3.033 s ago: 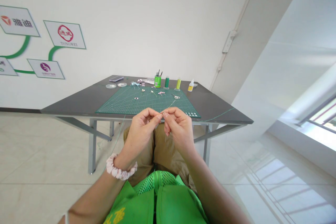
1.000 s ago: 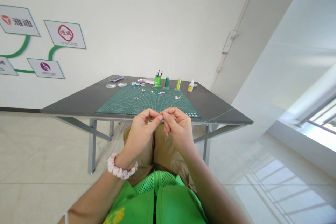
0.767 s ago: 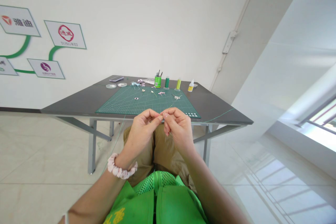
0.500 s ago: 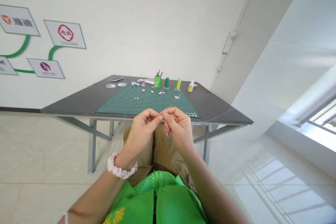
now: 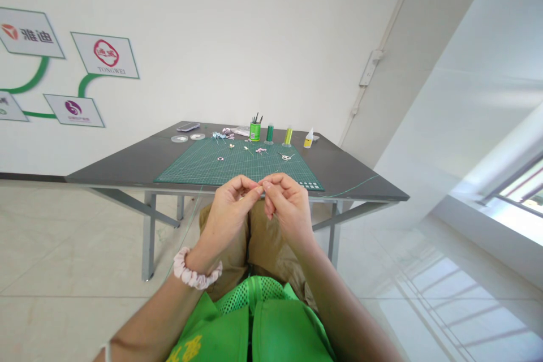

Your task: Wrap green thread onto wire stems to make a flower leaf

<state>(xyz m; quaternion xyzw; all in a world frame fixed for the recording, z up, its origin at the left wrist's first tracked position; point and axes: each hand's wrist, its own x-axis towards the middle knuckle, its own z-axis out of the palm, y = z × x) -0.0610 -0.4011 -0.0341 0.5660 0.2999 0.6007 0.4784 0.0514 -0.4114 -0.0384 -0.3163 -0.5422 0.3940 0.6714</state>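
Observation:
My left hand (image 5: 233, 201) and my right hand (image 5: 288, 203) meet fingertip to fingertip above my lap, just before the table's front edge. Thumb and forefinger are pinched together on each. Whatever lies between the fingertips is too small to make out. Behind them, a green cutting mat (image 5: 199, 167) lies on the table. On it are a small ring-like piece (image 5: 220, 159), pink-purple pieces (image 5: 261, 150), small scissors with white handles (image 5: 286, 157) and light blue pieces on thin stems (image 5: 218, 136).
Along the back of the dark table (image 5: 123, 161) stand a green can (image 5: 255, 131) of pens or brushes, a dark green thread spool (image 5: 270, 134), a yellow-green spool (image 5: 288, 137) and a white bottle (image 5: 309, 138). A phone (image 5: 188, 126) lies back left. Green thread (image 5: 356, 185) crosses the right corner.
Both hands stay pinched together in almost the same place, with only a very slight shift of the fingers. The things on the table have not moved.

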